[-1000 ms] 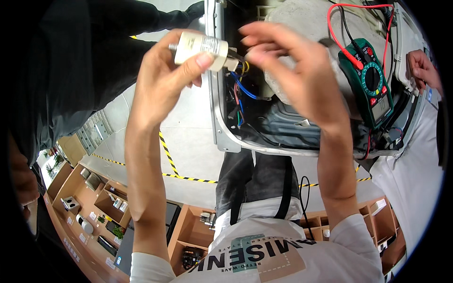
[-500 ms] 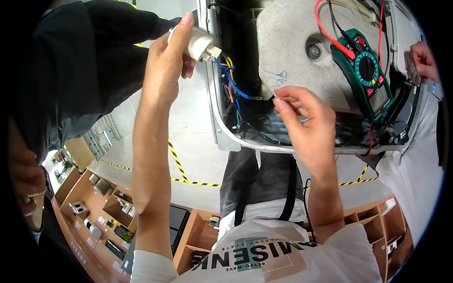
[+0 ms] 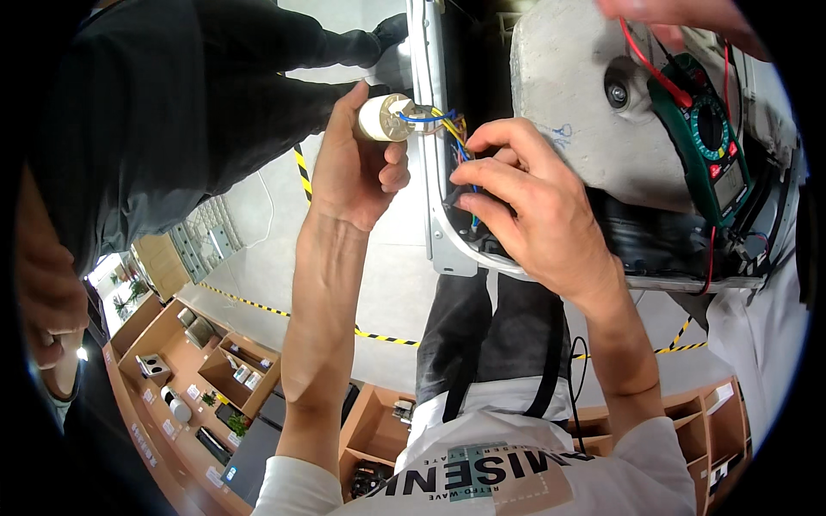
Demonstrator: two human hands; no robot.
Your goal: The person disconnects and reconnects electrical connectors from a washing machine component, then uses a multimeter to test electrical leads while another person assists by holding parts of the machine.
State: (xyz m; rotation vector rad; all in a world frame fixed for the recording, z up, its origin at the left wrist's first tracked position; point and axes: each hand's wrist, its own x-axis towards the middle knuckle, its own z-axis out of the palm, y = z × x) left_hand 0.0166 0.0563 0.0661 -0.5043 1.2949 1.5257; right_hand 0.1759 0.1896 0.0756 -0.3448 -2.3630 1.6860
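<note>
Left hand (image 3: 357,176) clamped on white cylinder (image 3: 381,118) — outside left edge of housing (image 3: 434,206); right hand (image 3: 546,202) beside wires (image 3: 449,123) — grip indeterminable

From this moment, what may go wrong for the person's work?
The left hand holds the white cylinder beside the pale frame; a pull might strain its wires. The right hand is close to them and could snag one. Another person's hand, close by, might tug the red lead of the green multimeter.

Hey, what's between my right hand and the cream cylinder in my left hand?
In the head view, blue and yellow wires and the metal frame edge lie between your right hand and the cream cylinder.
</note>
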